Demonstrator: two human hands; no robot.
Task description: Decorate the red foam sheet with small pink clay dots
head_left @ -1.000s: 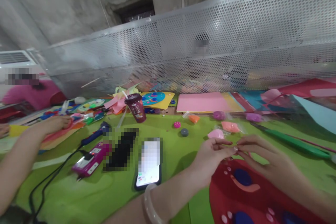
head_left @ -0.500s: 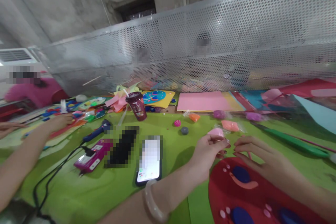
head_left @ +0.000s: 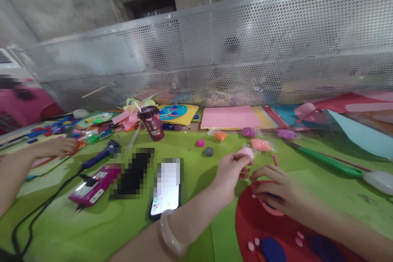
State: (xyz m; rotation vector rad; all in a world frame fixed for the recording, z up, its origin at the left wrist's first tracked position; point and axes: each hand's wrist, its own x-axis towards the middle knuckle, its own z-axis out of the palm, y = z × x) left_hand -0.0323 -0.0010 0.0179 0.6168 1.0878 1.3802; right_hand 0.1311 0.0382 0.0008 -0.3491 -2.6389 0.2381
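My left hand (head_left: 229,174), with a pale bangle (head_left: 172,233) on its wrist, has thumb and forefinger together at the lower edge of a lump of pink clay (head_left: 246,152). My right hand (head_left: 274,184) hovers low over a red paper shape (head_left: 250,217), its fingers slightly bent and apart. Whether its fingertips touch the paper is unclear. Dark blue ovals (head_left: 273,249) and small pink dots (head_left: 251,246) sit on the red shape. Beneath my right fingers, an orange-pink curved strip (head_left: 274,211) is partly covered.
A phone (head_left: 167,192), a blurred black object (head_left: 135,174), a purple power strip (head_left: 95,186) and a glue gun (head_left: 101,155) lie left. Behind stand a drink cup (head_left: 152,125) and pink paper (head_left: 230,118). Green scissors (head_left: 328,161) lie right. Another person's hand (head_left: 58,147) works at far left.
The view has swung a little to the right. My left fingers have moved up and left to the pink clay. My right hand has come lower and left over the red shape's blue oval.
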